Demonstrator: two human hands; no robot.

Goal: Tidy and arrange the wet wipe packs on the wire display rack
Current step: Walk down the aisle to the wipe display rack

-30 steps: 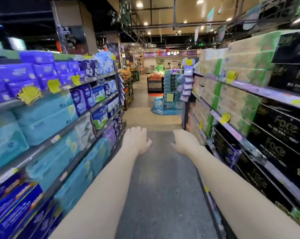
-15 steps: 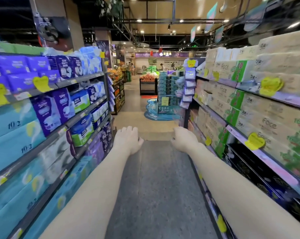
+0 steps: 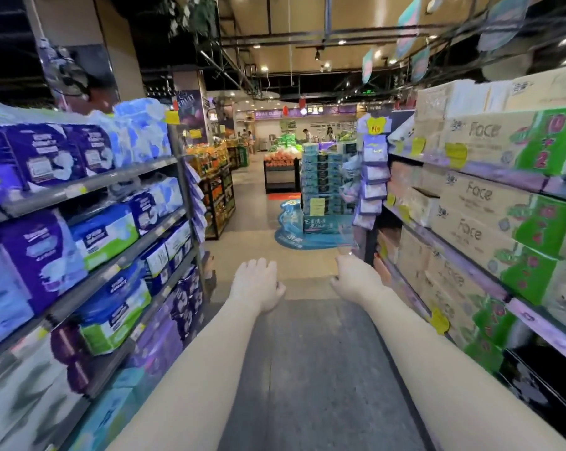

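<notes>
Both my arms reach forward down a shop aisle. My left hand [image 3: 257,284] is loosely curled with nothing in it. My right hand [image 3: 356,278] is also curled and empty. Far ahead, at the end of the right shelving, a column of lilac wet wipe packs [image 3: 374,177] hangs on a narrow rack under a yellow price tag [image 3: 376,124]. Both hands are well short of those packs. Whether the rack is wire is too blurred to tell.
Shelves of purple and blue packs [image 3: 80,222] line the left. Tissue boxes marked "Face" [image 3: 490,203] fill the right shelves. A stack of blue boxes [image 3: 327,187] stands in the cross aisle ahead. People stand far back. Grey floor [image 3: 314,369] runs between the shelves.
The view has moved forward along the aisle; the hanging packs and blue stack are nearer. Both hands stay curled and held out in front.
</notes>
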